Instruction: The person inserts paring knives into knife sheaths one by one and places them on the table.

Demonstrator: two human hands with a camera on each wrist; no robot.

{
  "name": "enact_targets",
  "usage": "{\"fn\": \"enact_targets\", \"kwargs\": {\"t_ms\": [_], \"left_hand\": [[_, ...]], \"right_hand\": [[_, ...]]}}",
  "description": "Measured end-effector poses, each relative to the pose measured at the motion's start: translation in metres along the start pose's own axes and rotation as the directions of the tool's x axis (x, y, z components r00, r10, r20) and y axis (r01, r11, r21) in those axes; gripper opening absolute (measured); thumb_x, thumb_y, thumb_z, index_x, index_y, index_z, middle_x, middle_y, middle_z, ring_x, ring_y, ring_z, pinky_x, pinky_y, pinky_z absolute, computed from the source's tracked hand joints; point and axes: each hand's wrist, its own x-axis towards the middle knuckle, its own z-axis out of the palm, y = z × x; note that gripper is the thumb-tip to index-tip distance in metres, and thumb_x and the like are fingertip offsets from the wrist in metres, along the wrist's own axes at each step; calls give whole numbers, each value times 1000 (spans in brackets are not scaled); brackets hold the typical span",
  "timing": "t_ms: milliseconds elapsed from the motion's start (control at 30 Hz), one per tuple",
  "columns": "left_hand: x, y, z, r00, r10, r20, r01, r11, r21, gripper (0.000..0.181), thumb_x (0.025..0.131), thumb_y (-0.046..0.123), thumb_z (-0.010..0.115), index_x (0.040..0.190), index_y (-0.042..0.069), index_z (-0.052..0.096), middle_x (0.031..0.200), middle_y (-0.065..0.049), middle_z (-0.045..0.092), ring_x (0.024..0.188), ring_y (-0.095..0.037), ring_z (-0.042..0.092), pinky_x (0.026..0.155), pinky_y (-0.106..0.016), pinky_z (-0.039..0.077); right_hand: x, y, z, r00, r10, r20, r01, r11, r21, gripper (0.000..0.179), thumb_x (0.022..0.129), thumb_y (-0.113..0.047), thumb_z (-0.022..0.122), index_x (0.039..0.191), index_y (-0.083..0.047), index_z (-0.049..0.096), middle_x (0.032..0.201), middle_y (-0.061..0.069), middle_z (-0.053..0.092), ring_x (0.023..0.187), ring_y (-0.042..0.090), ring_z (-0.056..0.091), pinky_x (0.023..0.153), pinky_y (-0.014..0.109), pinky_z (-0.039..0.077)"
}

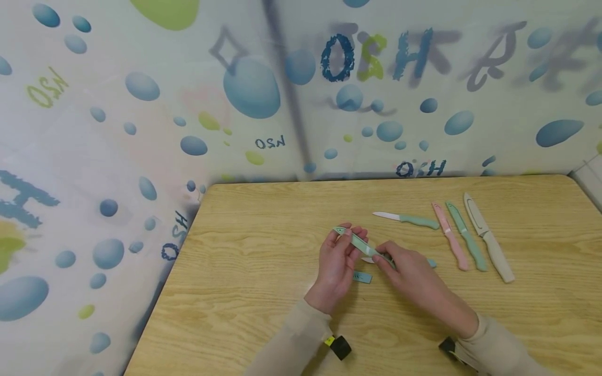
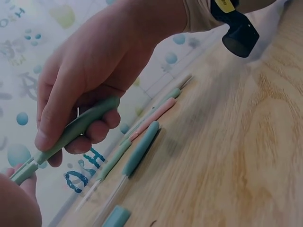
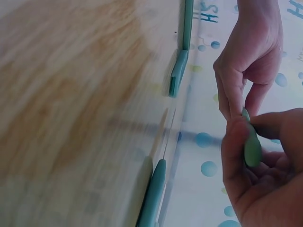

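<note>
Near the table's middle, both hands hold a green paring knife (image 2: 78, 127) with its blade inside a green sheath (image 1: 359, 244). My left hand (image 1: 334, 263) pinches the sheath toward its tip, thumb on top. The right hand (image 1: 414, 274) grips the handle close to where it meets the sheath. Below them on the table lies a blue knife (image 1: 431, 263), its bare blade partly showing and its middle hidden by the right hand. A short blue sheath (image 1: 362, 277) lies beside my left wrist.
Farther back lies an unsheathed green-handled knife (image 1: 418, 221). To the right, a pink knife (image 1: 451, 237), another green knife (image 1: 467, 237) and a larger cream knife (image 1: 490, 240) lie side by side in sheaths. A patterned wall (image 1: 254, 156) stands behind the wooden table (image 1: 244, 250).
</note>
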Motion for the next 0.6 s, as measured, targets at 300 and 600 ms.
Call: {"fn": "enact_targets", "kwargs": {"t_ms": [300, 600], "left_hand": [[1, -4, -1, 1000, -3, 3, 3, 999, 40, 14, 106, 4, 55, 120, 2, 59, 108, -11, 70, 109, -24, 72, 102, -37, 56], [1, -8, 3, 1000, -11, -2, 11, 999, 31, 16, 105, 3, 56, 121, 0, 59, 108, -11, 71, 106, -23, 72, 100, -36, 57]], "right_hand": [[0, 3, -3, 999, -43, -17, 40, 991, -131, 12, 94, -16, 77, 102, -9, 72, 77, -8, 57, 64, 8, 46, 53, 25, 40], [-1, 4, -4, 997, -67, -43, 57, 979, -197, 15, 90, -15, 81, 99, -7, 71, 78, -6, 58, 66, 7, 48, 55, 25, 44]]}}
